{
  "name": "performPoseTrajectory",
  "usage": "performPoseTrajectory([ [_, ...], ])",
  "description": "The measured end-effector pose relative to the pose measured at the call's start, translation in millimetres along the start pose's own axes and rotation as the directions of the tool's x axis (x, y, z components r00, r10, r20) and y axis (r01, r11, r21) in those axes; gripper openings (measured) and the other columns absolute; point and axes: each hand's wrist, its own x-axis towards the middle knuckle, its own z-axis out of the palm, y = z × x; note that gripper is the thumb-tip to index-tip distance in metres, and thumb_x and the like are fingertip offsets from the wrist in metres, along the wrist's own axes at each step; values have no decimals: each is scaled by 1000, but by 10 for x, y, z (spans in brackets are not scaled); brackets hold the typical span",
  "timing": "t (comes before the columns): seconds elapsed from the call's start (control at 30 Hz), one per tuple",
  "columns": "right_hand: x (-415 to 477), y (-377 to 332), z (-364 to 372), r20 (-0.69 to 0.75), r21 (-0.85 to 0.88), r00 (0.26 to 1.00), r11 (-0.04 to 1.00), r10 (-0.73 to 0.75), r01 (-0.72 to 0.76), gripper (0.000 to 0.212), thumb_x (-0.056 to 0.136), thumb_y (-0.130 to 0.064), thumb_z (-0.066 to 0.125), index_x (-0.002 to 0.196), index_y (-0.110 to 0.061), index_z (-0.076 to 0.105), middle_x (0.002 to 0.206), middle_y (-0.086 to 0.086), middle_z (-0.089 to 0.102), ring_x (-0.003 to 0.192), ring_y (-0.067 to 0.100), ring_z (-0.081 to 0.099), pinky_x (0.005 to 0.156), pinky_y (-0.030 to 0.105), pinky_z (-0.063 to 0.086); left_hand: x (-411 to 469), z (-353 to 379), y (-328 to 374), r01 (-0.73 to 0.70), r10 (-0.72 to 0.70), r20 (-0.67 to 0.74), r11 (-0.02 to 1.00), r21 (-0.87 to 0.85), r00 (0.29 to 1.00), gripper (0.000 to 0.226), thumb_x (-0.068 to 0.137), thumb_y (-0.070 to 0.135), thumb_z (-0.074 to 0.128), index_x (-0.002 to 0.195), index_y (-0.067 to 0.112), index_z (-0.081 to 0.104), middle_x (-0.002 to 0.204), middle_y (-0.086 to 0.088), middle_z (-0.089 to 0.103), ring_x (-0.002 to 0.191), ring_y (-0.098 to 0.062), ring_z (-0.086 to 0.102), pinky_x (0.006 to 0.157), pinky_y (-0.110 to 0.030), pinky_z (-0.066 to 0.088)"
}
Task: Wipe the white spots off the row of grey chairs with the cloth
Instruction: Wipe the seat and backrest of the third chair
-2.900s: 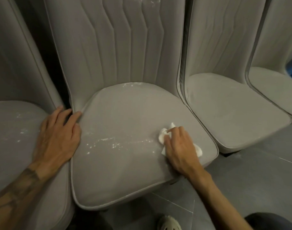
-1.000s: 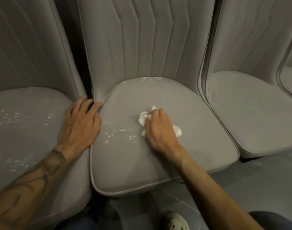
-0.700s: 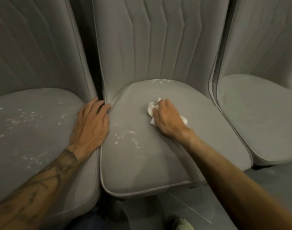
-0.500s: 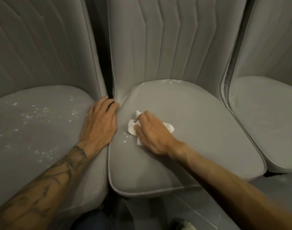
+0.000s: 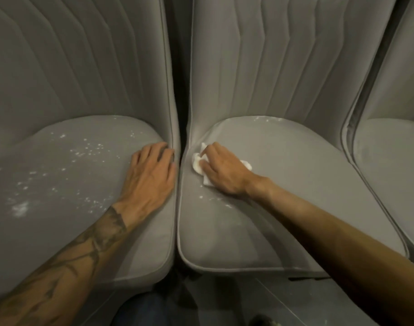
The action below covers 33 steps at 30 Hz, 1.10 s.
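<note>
Row of grey chairs (image 5: 295,196), seats abutting. The right hand (image 5: 222,171) grips the bunched cloth (image 5: 197,162) in the seat corner, apparently chasing white spots (image 5: 215,200). The left hand (image 5: 151,175) lies flat, likely bracing.

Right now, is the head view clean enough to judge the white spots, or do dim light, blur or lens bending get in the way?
Head view: dim, even light, no glare; white spots on the left seat read clearly. Head view: wide-angle bowing curves the chair backs at the edges. Head view: right hand and cloth slightly soft; the few spots below them are faint.
</note>
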Motion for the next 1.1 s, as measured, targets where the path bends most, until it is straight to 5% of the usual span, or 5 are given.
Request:
performPoseTrajectory([
  [0.33, -444, -370, 171, 62, 65, 985, 985, -164, 160, 23, 104, -33, 41, 103, -11, 50, 101, 9, 51, 88, 26, 49, 86, 36, 37, -145, 97, -19, 30, -29, 19, 999, -36, 999, 45, 108, 30, 33, 139, 9, 58, 138, -13, 59, 123, -32, 56, 103, -49, 43],
  [0.53, -11, -287, 69, -54, -80, 996, 993, 78, -82, 26, 106, -24, 40, 109, -1, 53, 110, 19, 53, 97, 35, 50, 93, 47, 38, -121, 108, -33, 45, -44, 55, 999, -21, 998, 51, 104, 43, 35, 138, 12, 57, 138, -12, 58, 124, -31, 54, 104, -49, 42],
  [0.73, -789, -658, 182, 41, 13, 977, 978, -211, 210, 21, 103, -29, 43, 101, -10, 51, 101, 9, 51, 85, 25, 46, 81, 38, 36, -122, 139, -35, 40, -40, 68, 999, 2, 997, 54, 104, 48, 35, 141, 12, 55, 141, -12, 56, 127, -32, 52, 107, -50, 40],
  [0.93, -214, -421, 92, -51, -161, 998, 987, 19, -27, 30, 106, -26, 38, 118, -1, 51, 118, 18, 52, 104, 36, 50, 95, 48, 37, -126, 100, -18, 40, -41, 94, 999, 13, 995, 55, 106, 47, 37, 146, 12, 53, 148, -13, 53, 133, -32, 49, 112, -49, 37],
  [1.1, -914, -675, 176, 26, 8, 968, 968, -251, 251, 24, 104, -33, 40, 103, -11, 51, 103, 9, 51, 87, 26, 47, 83, 40, 38, -121, 78, -1, 29, -33, 109, 999, 37, 994, 51, 108, 44, 41, 145, 12, 53, 148, -11, 53, 132, -32, 49, 112, -48, 35],
])
